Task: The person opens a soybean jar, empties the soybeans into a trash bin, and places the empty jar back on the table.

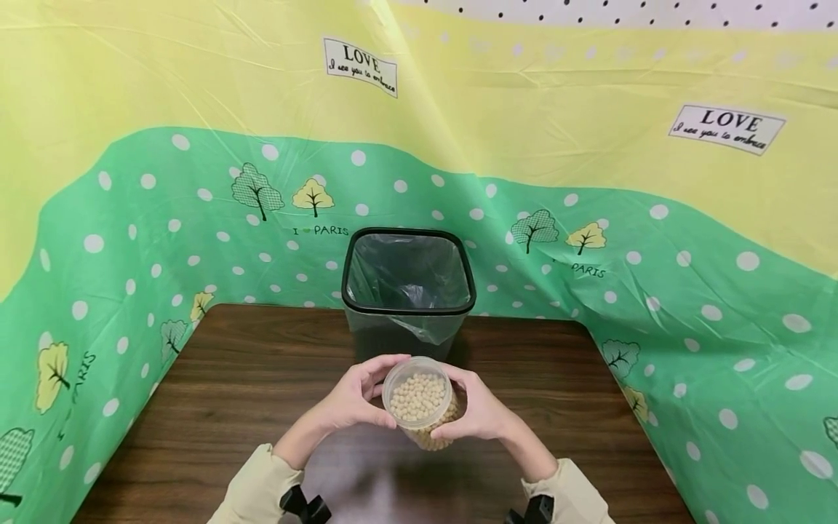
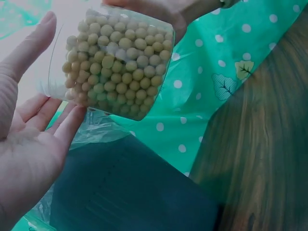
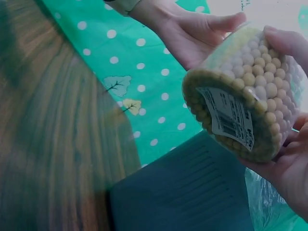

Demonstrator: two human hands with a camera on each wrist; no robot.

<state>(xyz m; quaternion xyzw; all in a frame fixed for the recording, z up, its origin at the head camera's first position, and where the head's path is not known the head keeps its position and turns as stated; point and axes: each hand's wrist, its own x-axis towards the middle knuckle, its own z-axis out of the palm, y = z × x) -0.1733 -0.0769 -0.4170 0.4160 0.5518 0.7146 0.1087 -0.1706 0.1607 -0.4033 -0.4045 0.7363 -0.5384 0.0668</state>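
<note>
Both hands hold up a clear round jar filled with small round beige balls, a little above the table in front of the bin. My left hand curves round the jar's left side near its clear top, with the thumb at the rim. Round the other side goes my right hand, thumb toward me and fingers behind. The jar is tilted, and its base bears a white label with a barcode in the right wrist view. Through the wall the packed balls show in the left wrist view.
A dark bin with a black rim and a clear plastic liner stands at the table's back edge. Under the hands lies the dark wood table. A green and yellow printed cloth surrounds it at the back and sides.
</note>
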